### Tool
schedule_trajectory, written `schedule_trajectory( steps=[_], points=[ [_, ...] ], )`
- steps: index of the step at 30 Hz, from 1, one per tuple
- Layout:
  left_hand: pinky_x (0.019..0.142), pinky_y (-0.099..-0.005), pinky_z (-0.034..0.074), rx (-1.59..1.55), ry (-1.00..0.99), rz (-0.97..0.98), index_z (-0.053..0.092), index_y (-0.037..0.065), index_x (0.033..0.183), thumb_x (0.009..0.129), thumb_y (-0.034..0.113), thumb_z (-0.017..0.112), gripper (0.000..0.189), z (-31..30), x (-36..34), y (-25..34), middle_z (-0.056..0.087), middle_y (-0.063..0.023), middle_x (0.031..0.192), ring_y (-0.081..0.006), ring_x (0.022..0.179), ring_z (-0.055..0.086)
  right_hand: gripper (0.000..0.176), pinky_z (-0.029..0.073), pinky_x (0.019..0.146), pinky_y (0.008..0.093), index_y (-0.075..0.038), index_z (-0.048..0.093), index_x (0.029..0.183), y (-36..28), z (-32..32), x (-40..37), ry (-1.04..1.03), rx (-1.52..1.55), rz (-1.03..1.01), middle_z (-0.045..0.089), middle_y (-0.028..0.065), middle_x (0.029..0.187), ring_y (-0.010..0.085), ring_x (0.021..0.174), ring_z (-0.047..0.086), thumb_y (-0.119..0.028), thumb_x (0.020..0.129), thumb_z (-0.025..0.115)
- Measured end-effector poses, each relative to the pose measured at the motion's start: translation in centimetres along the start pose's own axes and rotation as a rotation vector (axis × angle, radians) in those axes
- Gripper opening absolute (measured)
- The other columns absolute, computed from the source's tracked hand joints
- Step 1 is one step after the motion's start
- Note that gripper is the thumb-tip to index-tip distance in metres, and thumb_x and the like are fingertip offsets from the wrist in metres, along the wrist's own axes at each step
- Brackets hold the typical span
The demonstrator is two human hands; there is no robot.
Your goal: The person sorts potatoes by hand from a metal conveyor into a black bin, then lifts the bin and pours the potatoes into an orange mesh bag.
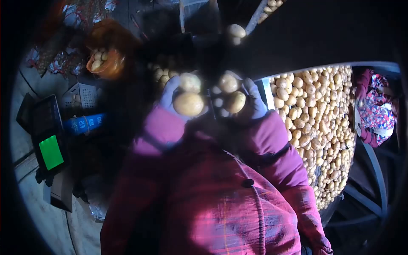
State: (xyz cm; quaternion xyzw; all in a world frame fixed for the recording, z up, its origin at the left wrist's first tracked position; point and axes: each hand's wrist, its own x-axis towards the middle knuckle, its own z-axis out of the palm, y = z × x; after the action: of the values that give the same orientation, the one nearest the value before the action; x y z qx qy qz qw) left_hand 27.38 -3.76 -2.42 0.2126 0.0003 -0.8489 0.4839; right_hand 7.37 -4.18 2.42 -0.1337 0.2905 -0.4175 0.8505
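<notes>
Gloved in a pale colour, my left hand [169, 92] holds two potatoes: a larger yellow-brown potato [188, 104] nearer my body and a paler potato [190, 83] beyond it. My right hand [255, 98], in a similar glove, curls round two more, a potato [236, 102] and another potato [228, 83]. A narrow dark gap separates the two pairs. The fingers under the potatoes are mostly hidden, with a few pale fingertips showing between them.
A broad bed of potatoes [316, 114] spreads on the right, with a person [377, 108] beyond it. An orange bag [113, 63] of potatoes is at upper left. Below it are a white basket [87, 95], a blue packet [87, 123] and a device with a green screen [51, 152].
</notes>
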Motion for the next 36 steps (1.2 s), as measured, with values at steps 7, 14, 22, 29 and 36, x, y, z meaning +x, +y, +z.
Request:
schedule_trajectory(
  steps=[7,14,22,29,36],
  points=[
    [0.068,-0.0427,0.05,-0.061,0.17,-0.24,0.056,0.014,0.111,0.08,0.067,0.045,0.062,-4.3,-1.4,2.8,0.061,-0.0095,0.09,-0.0276,0.079,0.061,0.051,0.052,0.063,0.0317,-0.007,0.047,0.118,3.2,-5.2,7.2,-0.189,-0.206,0.227,0.059,0.0149,0.101,0.0233,0.083,0.061,-0.042,0.083,0.06],
    [0.078,-0.0513,0.049,-0.26,0.068,-0.199,0.045,0.021,0.129,0.08,0.065,0.048,0.065,-8.7,-3.8,4.1,0.058,-0.0171,0.103,-0.0333,0.087,0.059,0.029,0.05,0.063,0.0285,-0.006,0.054,0.106,4.6,-9.8,11.9,-0.181,-0.036,0.257,0.058,0.0106,0.089,0.0207,0.077,0.059,-0.031,0.09,0.054],
    [0.073,-0.0442,0.052,0.097,-0.141,0.039,0.045,0.014,0.128,0.084,0.045,0.053,0.055,-4.2,-2.4,8.1,0.055,-0.0208,0.117,-0.0347,0.089,0.06,0.021,0.046,0.061,0.0251,-0.007,0.056,0.1,4.3,-9.9,12.8,-0.151,0.02,0.216,0.056,0.005,0.079,0.0153,0.07,0.056,-0.025,0.091,0.052],
    [0.068,-0.0453,0.052,-0.141,0.058,-0.01,0.057,0.014,0.105,0.079,0.04,0.059,0.036,-2.3,6.8,8.5,0.061,-0.0099,0.102,-0.031,0.086,0.061,0.022,0.045,0.064,0.0237,-0.002,0.057,0.097,1.9,-2.5,-0.1,0.29,-1.076,0.051,0.058,0.0029,0.079,0.0123,0.071,0.054,-0.02,0.094,0.045],
    [0.085,-0.0413,0.047,1.075,-0.121,0.555,0.058,0.015,0.108,0.085,0.034,0.051,0.031,-1.0,16.3,9.4,0.06,-0.0061,0.111,-0.0249,0.101,0.056,0.036,0.042,0.088,0.0352,-0.001,0.05,0.121,-2.4,-4.3,-6.1,0.606,-1.934,-0.699,0.054,0.0136,0.114,0.022,0.101,0.053,-0.023,0.093,0.048]
  ],
)
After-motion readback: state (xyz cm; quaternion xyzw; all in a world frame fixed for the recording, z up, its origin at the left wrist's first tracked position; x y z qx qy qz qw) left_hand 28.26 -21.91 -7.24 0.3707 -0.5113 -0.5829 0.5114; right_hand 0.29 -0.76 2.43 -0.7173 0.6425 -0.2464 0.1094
